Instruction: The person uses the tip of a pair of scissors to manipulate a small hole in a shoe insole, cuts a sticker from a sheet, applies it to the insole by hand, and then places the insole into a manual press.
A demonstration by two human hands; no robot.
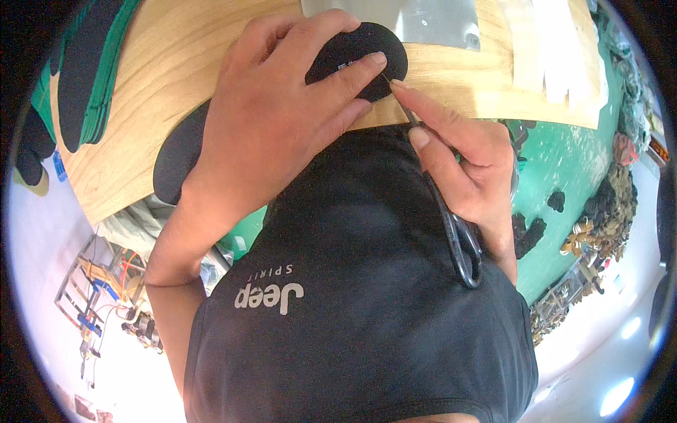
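Note:
My left hand lies spread over a black insole at the table's near edge, its fingertips pressing on the insole's rounded end. A small pale print shows between the fingers. To the left of that hand, another rounded black part shows; my hand hides whether it belongs to the same insole. My right hand is closed around dark metal scissors, gripping them toward the blades. Their handle loops hang down against my black shirt. The narrow tip points at the insole's right edge, close to my left fingertips.
A stack of black insoles with green edges lies on the wooden table at left. A grey metallic sheet and white strips lie farther right. Dark scraps are scattered on the green floor.

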